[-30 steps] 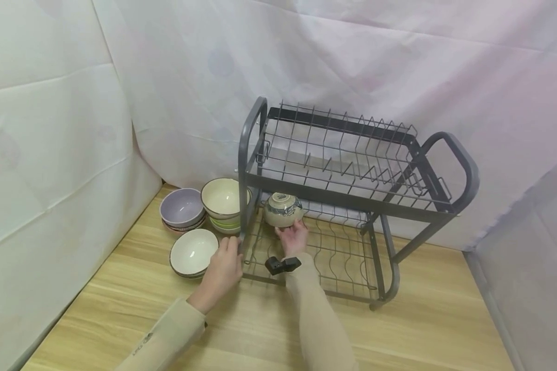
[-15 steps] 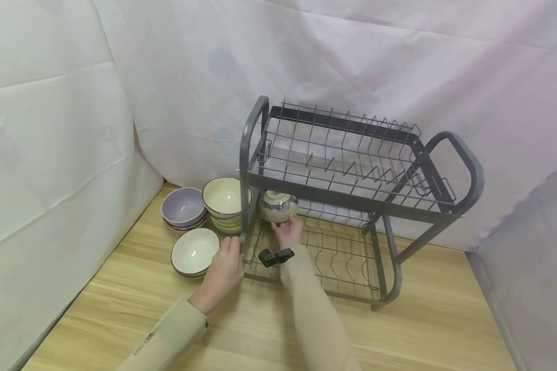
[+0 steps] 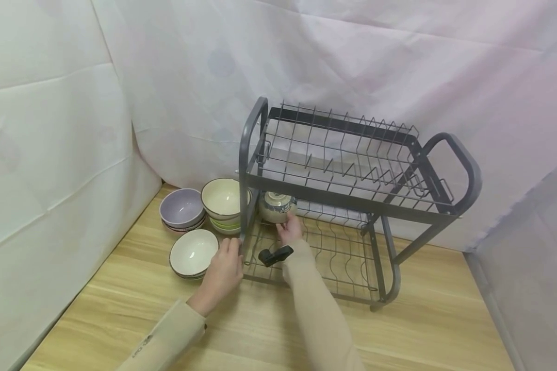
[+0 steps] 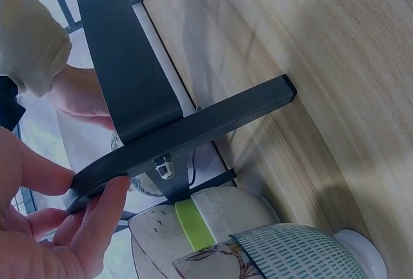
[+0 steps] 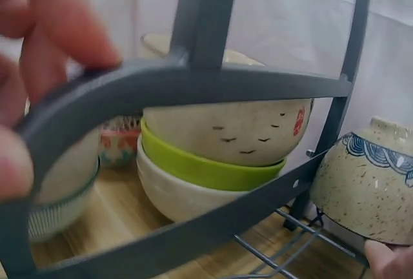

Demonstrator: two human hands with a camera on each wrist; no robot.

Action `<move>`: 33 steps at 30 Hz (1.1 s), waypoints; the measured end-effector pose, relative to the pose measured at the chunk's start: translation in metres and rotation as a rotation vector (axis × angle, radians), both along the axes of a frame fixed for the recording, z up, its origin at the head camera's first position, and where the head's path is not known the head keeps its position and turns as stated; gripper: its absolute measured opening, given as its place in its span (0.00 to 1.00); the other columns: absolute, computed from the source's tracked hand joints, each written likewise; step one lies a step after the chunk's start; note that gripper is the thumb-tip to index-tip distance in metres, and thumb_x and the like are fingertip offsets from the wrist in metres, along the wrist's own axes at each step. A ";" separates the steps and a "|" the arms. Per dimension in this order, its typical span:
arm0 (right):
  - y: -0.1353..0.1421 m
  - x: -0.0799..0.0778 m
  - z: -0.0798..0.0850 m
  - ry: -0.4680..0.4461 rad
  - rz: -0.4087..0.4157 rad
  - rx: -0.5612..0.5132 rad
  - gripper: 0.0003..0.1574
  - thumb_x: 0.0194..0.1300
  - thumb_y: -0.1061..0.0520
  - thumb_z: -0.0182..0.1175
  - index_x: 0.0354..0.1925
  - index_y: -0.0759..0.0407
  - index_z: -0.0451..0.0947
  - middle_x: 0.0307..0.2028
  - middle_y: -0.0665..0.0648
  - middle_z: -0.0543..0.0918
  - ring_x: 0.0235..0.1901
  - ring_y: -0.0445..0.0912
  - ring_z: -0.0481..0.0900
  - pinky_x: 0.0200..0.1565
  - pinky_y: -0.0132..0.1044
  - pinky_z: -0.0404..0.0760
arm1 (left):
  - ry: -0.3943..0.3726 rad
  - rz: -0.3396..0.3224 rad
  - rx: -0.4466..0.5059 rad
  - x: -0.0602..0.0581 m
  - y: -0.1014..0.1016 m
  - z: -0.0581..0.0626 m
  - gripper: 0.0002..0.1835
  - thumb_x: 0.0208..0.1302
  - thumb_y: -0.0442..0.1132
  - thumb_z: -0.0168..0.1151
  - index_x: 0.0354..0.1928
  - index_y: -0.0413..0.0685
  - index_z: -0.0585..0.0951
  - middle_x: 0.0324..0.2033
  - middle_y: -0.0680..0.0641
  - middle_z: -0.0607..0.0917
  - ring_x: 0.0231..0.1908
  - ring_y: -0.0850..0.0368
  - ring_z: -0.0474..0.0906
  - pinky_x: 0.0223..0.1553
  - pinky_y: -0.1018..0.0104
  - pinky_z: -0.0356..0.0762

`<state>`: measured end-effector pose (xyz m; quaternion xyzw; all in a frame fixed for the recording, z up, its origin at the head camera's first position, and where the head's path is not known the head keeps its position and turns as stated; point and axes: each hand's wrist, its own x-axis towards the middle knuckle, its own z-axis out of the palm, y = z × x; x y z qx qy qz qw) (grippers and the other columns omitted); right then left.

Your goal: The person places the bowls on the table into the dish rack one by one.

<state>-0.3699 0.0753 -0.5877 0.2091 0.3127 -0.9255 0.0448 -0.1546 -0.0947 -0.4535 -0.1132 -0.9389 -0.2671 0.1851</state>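
Note:
My left hand grips the left front upright of a dark grey two-tier dish rack. In the left wrist view its thumb and fingers pinch the curved corner of that frame. My right hand reaches under the upper tier and holds the rim of an upside-down speckled bowl with a blue wave band. The bowl is over the left end of the lower wire tier, close to the side frame. In the right wrist view a fingertip shows at the rim of the bowl; the other fingers are out of that view.
Left of the rack stand stacks of bowls: a purple one on top of one, a white one on another, and a cream one over a green bowl. White cloth hangs behind. The upper wire tier overhangs the right hand.
The right hand has moved the upside-down bowl left, toward the rack's left side frame. The left hand stays on the upright.

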 end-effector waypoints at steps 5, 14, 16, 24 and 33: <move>0.003 -0.008 -0.002 -0.072 -0.080 0.239 0.24 0.55 0.61 0.62 0.51 0.65 0.70 0.49 0.59 0.75 0.49 0.51 0.72 0.52 0.46 0.74 | 0.009 0.002 -0.004 0.000 0.001 -0.001 0.15 0.52 0.26 0.58 0.43 0.31 0.70 0.28 0.44 0.70 0.23 0.55 0.70 0.20 0.72 0.76; -0.016 0.091 0.148 -0.220 -0.038 0.548 0.16 0.61 0.61 0.57 0.45 0.70 0.72 0.36 0.56 0.74 0.14 0.34 0.61 0.20 0.22 0.70 | 0.008 0.001 0.011 0.000 0.000 -0.002 0.14 0.52 0.26 0.58 0.42 0.33 0.70 0.28 0.44 0.71 0.22 0.55 0.70 0.20 0.72 0.76; -0.016 0.091 0.148 -0.225 -0.023 0.576 0.15 0.61 0.59 0.57 0.44 0.69 0.73 0.34 0.56 0.74 0.11 0.34 0.59 0.17 0.22 0.68 | 0.014 -0.002 0.011 0.000 0.000 -0.002 0.14 0.52 0.26 0.58 0.42 0.32 0.70 0.28 0.44 0.70 0.22 0.56 0.70 0.19 0.72 0.75; -0.015 0.078 0.135 -0.268 -0.018 0.635 0.18 0.61 0.60 0.57 0.48 0.69 0.72 0.32 0.52 0.70 0.14 0.35 0.62 0.17 0.21 0.66 | 0.015 -0.002 0.014 0.001 0.001 -0.002 0.15 0.52 0.26 0.58 0.42 0.32 0.70 0.28 0.44 0.71 0.22 0.56 0.69 0.19 0.73 0.75; 0.002 0.042 0.072 -0.123 0.053 0.590 0.17 0.59 0.61 0.59 0.47 0.66 0.74 0.39 0.58 0.75 0.29 0.43 0.73 0.29 0.30 0.78 | 0.037 -0.002 0.014 0.001 0.002 -0.001 0.14 0.52 0.26 0.58 0.42 0.32 0.70 0.28 0.43 0.71 0.22 0.55 0.70 0.19 0.72 0.76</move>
